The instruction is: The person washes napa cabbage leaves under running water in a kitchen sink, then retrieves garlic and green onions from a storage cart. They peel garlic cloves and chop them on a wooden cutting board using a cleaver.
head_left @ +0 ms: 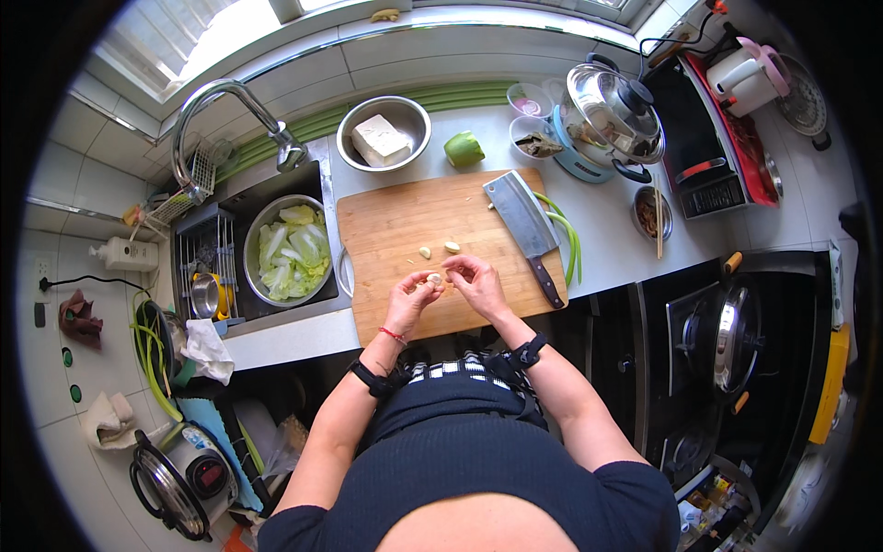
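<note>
My left hand pinches a garlic clove between thumb and fingertips over the near part of a wooden cutting board. My right hand is close beside it, thumb and forefinger brought together; whether a bit of skin is between them cannot be told. Two pale garlic cloves, one to the left and one to the right, lie on the board just beyond my fingers. A cleaver with a dark handle rests on the board's right side, partly over green stalks.
Left of the board, a metal bowl of cabbage leaves sits in the sink. Behind stand a steel bowl holding tofu and a cut green vegetable piece. At right are a lidded pot, a small bowl with chopsticks and a stove.
</note>
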Demonstrator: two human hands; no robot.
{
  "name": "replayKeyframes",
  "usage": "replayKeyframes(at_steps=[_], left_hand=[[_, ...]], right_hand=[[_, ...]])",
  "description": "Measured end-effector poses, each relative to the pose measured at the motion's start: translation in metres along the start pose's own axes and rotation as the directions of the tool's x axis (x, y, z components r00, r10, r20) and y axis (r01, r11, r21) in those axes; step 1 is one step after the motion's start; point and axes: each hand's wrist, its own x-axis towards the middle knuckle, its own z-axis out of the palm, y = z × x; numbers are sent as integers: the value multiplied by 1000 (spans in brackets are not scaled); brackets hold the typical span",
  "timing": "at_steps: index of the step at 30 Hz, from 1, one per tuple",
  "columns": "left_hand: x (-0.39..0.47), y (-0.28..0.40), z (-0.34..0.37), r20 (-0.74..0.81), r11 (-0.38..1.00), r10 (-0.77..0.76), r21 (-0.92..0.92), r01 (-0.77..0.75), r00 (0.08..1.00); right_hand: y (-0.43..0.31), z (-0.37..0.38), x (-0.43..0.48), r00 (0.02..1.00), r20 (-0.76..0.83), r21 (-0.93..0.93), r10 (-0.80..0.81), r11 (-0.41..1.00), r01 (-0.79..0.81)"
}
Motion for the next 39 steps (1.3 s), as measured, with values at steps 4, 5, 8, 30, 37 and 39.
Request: replayKeyframes(at_steps=[4,5,8,30,37,39], left_hand=[[4,-4,-4,-12,1000,-4,-22,4,1000],[5,-5,-5,-24,1000,-3,-28,2,1000],[8,-9,-8,-33,1000,-11,-28,10,999],[4,-5,-7,-8,1000,-13,-8,13,1000],[2,-2,0,-18,965,131,230,-123,991],[0,0,1,-16,951,158,273,-147,987]], right_hand=[[-8,1,-2,989,116,-125,-90,987,104],[-11,2,-3,986,139,-123,-96,986,114],[-19,5,-5,988,130,-215,-88,970,115],[-5,0,-4,999,47,-86,-13,996,16],[-20,-2,-3,994,69,-323,-85,941,103],[-16,-2,-3,994,66,-352,-84,930,102]])
